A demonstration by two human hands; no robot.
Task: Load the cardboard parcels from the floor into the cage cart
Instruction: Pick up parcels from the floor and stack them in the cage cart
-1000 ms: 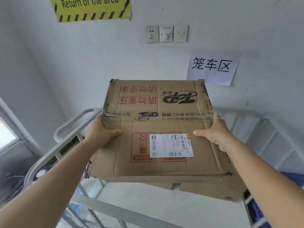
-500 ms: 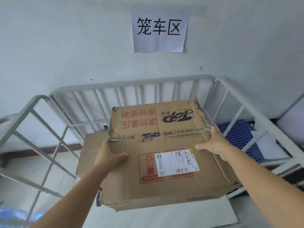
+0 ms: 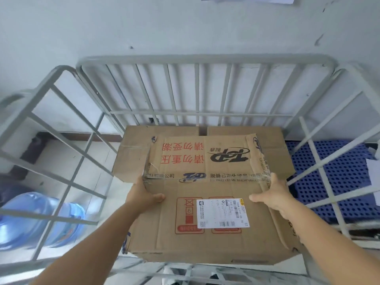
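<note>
Cardboard box (image 3: 205, 194), gripped at 9 and 3 o'clock by left hand (image 3: 144, 197) and right hand (image 3: 271, 198), could snag the cart (image 3: 197, 60) rail and slip.

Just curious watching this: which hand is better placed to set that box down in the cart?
Neither alone, probably. The left hand and right hand grip opposite sides of the cardboard parcel, level with each other, above another parcel inside the cage cart; lowering likely needs both.

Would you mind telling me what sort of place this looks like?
Probably a parcel sorting or warehouse area: a grey metal cage cart against a plain wall, a taped cardboard parcel bearing a shipping label, and blue perforated plastic flooring alongside.
</note>
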